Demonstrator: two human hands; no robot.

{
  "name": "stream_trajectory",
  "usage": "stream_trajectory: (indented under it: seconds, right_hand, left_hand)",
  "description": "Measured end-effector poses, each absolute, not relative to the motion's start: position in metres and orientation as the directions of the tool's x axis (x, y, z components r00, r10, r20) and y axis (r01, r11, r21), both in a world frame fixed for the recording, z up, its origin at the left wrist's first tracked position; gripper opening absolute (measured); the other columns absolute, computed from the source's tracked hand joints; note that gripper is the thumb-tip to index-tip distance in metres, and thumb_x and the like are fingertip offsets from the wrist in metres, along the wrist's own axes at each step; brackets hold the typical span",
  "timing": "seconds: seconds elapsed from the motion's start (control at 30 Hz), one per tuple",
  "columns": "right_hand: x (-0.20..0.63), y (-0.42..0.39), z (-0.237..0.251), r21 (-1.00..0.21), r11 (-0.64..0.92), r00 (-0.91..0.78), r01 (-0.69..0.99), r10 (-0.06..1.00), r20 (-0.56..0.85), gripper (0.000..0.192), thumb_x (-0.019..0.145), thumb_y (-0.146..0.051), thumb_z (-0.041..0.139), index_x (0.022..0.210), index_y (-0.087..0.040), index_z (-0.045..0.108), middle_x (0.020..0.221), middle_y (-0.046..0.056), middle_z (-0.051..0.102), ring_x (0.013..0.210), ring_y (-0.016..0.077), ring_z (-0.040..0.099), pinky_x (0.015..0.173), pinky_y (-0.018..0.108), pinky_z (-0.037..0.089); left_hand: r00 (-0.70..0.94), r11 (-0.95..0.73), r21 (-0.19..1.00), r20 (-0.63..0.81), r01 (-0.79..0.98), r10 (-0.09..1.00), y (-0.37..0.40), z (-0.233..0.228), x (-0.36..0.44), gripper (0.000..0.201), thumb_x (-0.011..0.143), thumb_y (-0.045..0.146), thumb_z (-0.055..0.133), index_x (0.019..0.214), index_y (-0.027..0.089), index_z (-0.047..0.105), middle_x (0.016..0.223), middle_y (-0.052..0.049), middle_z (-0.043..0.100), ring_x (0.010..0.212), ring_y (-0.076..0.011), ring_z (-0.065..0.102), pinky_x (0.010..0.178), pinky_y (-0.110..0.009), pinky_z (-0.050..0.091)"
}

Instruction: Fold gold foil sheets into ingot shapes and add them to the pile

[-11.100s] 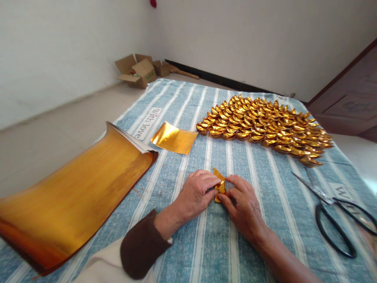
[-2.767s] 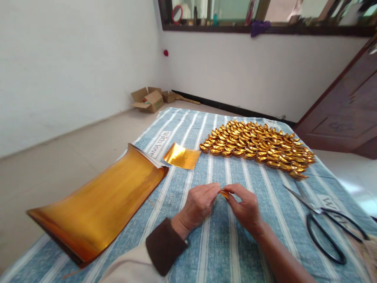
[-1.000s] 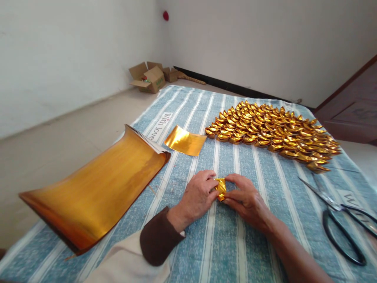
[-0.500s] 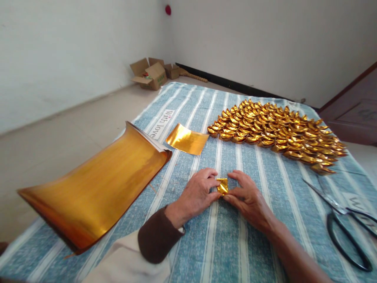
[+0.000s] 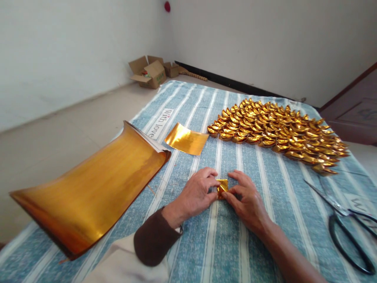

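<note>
A small folded piece of gold foil paper [image 5: 222,186] lies on the blue striped cloth [image 5: 229,243] between my two hands. My left hand [image 5: 196,192] pinches its left side with thumb and fingers. My right hand [image 5: 245,200] presses and grips its right side, fingers bent over it. Most of the piece is hidden by my fingertips.
A curled stack of large gold sheets [image 5: 88,188] lies at the left. One small gold square [image 5: 186,139] rests beyond my hands. Several folded gold ingots [image 5: 277,131] cover the far right. Black scissors [image 5: 347,232] lie at the right edge. Cardboard boxes [image 5: 147,71] sit in the corner.
My hands have lowered the gold piece from the air onto the cloth and closed in on it; in the last second they barely shifted.
</note>
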State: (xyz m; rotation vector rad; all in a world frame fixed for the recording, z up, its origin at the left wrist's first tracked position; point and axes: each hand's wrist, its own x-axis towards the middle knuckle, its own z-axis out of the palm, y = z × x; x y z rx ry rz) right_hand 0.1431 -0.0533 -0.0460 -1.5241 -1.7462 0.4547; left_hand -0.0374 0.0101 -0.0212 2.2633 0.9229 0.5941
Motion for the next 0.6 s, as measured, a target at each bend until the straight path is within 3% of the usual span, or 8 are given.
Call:
stream_trajectory:
  seconds: [0.27, 0.43, 0.6]
  right_hand:
    - [0.140, -0.052, -0.041, -0.671, 0.174, 0.002, 0.720, 0.967, 0.254, 0.021, 0.082, -0.029, 0.066, 0.063, -0.020, 0.067, 0.124, 0.013, 0.062, 0.125, 0.0319, 0.050, 0.104, 0.055, 0.038]
    - [0.139, -0.051, -0.041, -0.658, 0.178, 0.004, 0.732, 0.964, 0.265, 0.021, 0.083, -0.028, 0.066, 0.063, -0.020, 0.067, 0.123, 0.013, 0.063, 0.123, 0.0316, 0.052, 0.104, 0.054, 0.039]
    - [0.138, -0.051, -0.042, -0.642, 0.184, 0.001, 0.745, 0.961, 0.276, 0.021, 0.083, -0.027, 0.067, 0.063, -0.019, 0.067, 0.122, 0.014, 0.064, 0.122, 0.0312, 0.053, 0.103, 0.053, 0.040]
  left_hand:
    - [0.696, -0.538, 0.707, 0.089, 0.459, 0.712, 0.014, -0.012, -0.039, 0.033, 0.070, 0.003, 0.065, 0.099, 0.018, 0.071, 0.115, -0.008, 0.059, 0.108, -0.0220, 0.058, 0.097, -0.037, 0.047]
    - [0.685, -0.519, 0.710, 0.070, 0.477, 0.725, 0.014, -0.008, -0.037, 0.022, 0.082, 0.011, 0.058, 0.098, 0.019, 0.071, 0.112, -0.008, 0.061, 0.106, -0.0212, 0.059, 0.096, -0.038, 0.047]
    - [0.649, -0.501, 0.713, 0.086, 0.490, 0.756, 0.014, -0.009, -0.034, 0.015, 0.081, 0.012, 0.064, 0.093, 0.018, 0.070, 0.107, -0.006, 0.062, 0.102, -0.0199, 0.059, 0.093, -0.035, 0.048]
